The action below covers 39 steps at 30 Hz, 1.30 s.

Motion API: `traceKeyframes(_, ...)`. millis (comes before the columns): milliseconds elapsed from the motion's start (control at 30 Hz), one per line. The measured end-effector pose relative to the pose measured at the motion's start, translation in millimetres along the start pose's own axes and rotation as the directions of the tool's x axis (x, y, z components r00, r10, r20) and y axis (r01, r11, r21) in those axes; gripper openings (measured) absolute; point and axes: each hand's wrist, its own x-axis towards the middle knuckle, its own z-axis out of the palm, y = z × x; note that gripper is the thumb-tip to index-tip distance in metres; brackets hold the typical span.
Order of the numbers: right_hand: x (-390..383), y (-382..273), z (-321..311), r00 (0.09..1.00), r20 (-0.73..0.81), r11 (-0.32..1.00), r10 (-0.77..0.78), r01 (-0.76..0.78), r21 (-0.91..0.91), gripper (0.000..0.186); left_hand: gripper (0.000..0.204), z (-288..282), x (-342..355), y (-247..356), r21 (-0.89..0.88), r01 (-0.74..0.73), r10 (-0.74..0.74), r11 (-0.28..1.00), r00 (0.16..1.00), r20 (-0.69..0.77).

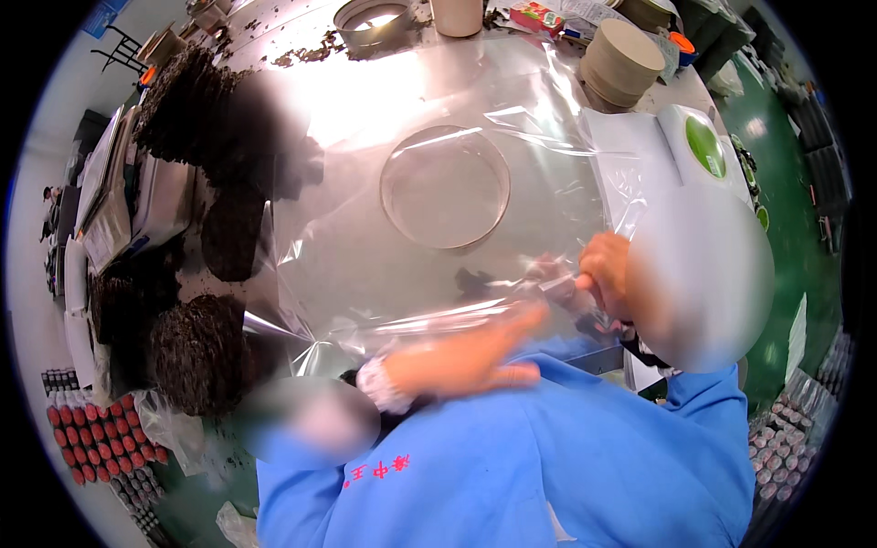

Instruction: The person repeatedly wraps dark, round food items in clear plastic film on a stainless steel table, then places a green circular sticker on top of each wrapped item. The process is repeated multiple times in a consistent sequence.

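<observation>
A sheet of clear plastic film point(352, 242) lies spread over the table, creased and shiny along its edges. A thin round hoop point(445, 247) shows at the middle of the film; whether it lies on or under it I cannot tell. My left hand point(466, 356) is stretched flat with its fingers pointing right, just over the film's near edge, and is smeared by motion. At the film's right near corner my right hand point(607, 271) is closed, with the film's edge gathered at its fingers.
Dark fibrous cakes, like dried seaweed point(201, 352), are piled at the left. A metal ring point(373, 27), a beige cup point(457, 16) and stacked round beige containers point(623, 62) stand at the far side. White sheets with a green oval point(703, 146) lie at the right.
</observation>
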Motion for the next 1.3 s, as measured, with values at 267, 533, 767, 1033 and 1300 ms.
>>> traceKeyframes(267,59.5,27.6,-33.9,0.702,0.524,0.814,0.482,-0.580,0.029,0.028,0.071,27.3,-75.2,-57.7,0.537,0.570,-0.260,0.622,0.797,-0.545)
traceKeyframes(533,62.1,378.0,-95.0,0.920,-0.304,0.576,0.249,-0.393,-0.717,0.033,0.042,-50.7,-87.6,-67.5,0.310,0.520,-0.017,0.796,0.530,-0.848)
traceKeyframes(767,66.0,357.0,-83.9,0.940,-0.164,0.666,0.299,-0.328,-0.670,0.016,0.070,-179.5,-162.1,-191.0,0.099,0.961,0.120,0.257,0.070,-0.990)
traceKeyframes(1033,150.8,171.9,-25.9,0.980,-0.136,0.574,-0.146,-0.027,-0.819,0.009,0.057,-182.0,-191.6,-209.5,0.070,0.948,-0.097,0.311,0.105,-0.990)
traceKeyframes(1300,109.9,29.8,84.3,0.947,0.132,0.927,-0.293,0.315,-0.202,0.020,0.037,-176.8,-170.1,-169.3,0.116,0.868,0.341,0.483,-0.065,-0.938)
